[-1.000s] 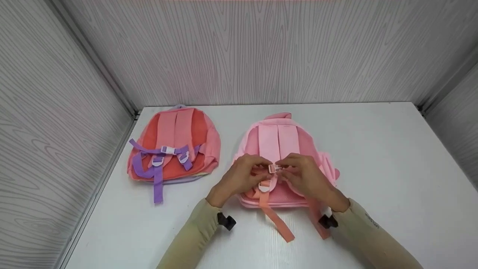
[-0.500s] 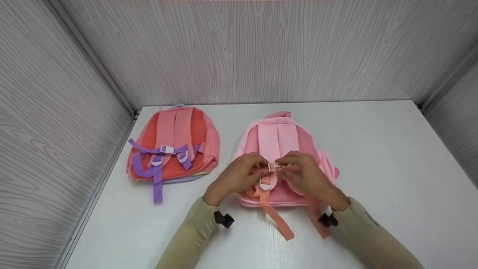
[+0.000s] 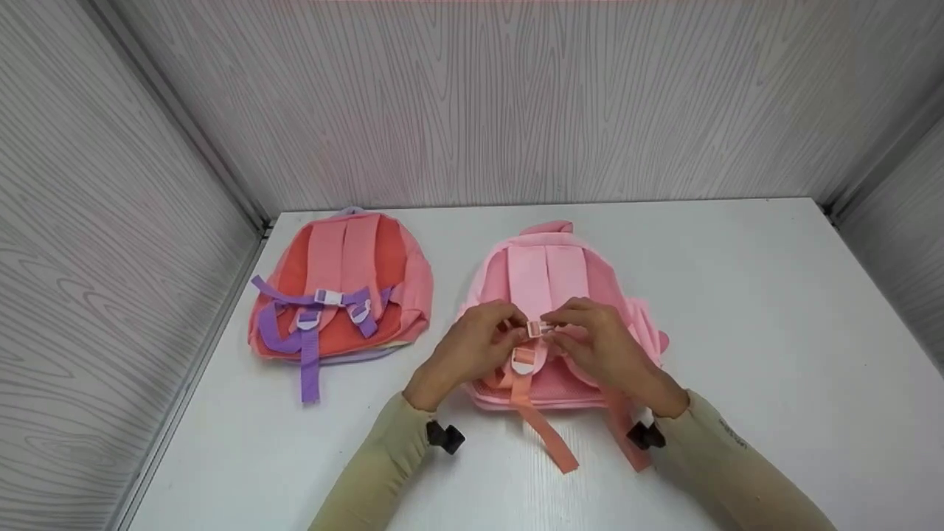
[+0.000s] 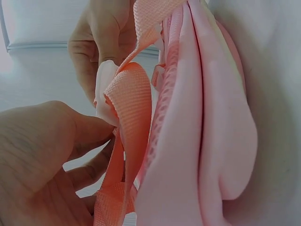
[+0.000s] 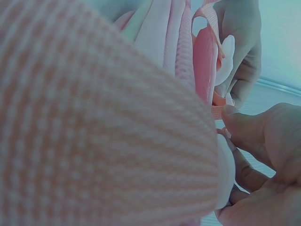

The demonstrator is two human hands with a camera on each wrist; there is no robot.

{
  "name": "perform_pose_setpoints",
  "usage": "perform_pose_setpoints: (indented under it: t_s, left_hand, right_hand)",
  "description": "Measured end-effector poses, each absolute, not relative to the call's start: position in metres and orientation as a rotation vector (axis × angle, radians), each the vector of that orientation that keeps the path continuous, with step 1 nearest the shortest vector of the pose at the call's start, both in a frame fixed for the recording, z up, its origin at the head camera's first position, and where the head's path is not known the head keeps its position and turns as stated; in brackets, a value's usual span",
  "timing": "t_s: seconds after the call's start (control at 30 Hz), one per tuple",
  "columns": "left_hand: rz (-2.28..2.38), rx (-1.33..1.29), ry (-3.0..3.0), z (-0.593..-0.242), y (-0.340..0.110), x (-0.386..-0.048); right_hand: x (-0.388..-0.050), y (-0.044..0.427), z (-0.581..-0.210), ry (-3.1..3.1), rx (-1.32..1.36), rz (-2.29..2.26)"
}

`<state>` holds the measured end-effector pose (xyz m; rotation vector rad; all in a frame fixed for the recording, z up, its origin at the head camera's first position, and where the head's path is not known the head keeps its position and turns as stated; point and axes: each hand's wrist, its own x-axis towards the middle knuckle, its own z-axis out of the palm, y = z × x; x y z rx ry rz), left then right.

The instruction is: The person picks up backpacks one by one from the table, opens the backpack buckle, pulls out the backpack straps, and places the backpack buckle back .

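A pink backpack [image 3: 531,269] lies on the table with its shoulder straps facing up. Over its middle, a small white chest buckle [image 3: 536,329] is held between both hands. My left hand [image 3: 472,350] pinches the buckle's left part with thumb and fingers, and my right hand [image 3: 608,350] pinches its right part. The two parts meet; whether they are latched cannot be told. Below hangs an orange strap [image 3: 547,434] from a white adjuster [image 3: 523,361]. In the left wrist view the adjuster [image 4: 106,92] and orange webbing [image 4: 134,94] partly hide the fingertips.
Left of the pink backpack lies a coral backpack [image 3: 291,254] with purple straps [image 3: 310,369] and a white buckle [image 3: 328,297]. Grey wood-patterned panels [image 3: 472,103] stand behind and at both sides of the white table [image 3: 745,317].
The buckle and both hands have shifted very slightly up and to the left, still together. Both hands keep their pinch; the coral backpack lies as before.
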<state>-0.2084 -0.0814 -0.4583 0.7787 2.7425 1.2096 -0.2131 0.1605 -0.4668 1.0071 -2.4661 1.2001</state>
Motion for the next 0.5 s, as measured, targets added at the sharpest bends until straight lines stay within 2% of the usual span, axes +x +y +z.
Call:
perform_pose_setpoints:
  t_s: [0.5]
  left_hand:
    - [1.249, 0.717, 2.647, -0.4591, -0.0839, -0.2114]
  right_hand:
    - [-0.2122, 0.1606, -0.4654, -2.481, 0.992, 1.213]
